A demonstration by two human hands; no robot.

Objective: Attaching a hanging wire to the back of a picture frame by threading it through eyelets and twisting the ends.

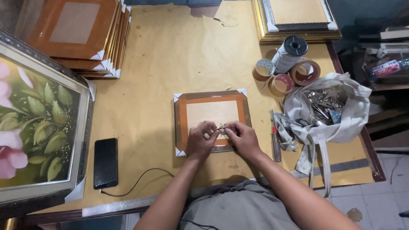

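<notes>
Frame: the small orange-backed picture frame with white corner guards [211, 122] is lying face down at the middle of the brown-paper table [170, 55].
Hardware: a small metal hanger piece [221, 127] is sitting at the frame's near edge, running left to right.
Left hand [200, 139]: pinching the piece's left end.
Right hand [243, 137]: pinching its right end, equally close.
Beside: a red-handled screwdriver [275, 142] is waiting just right of the right hand.

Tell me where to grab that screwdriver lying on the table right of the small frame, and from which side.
Grip the screwdriver by its dark red handle, the thicker end nearest the table's front edge. It lies flat, shaft pointing away toward the tape rolls. Coming from above at the front looks best: the white bag crowds its right side and the right hand works just to its left.
</notes>
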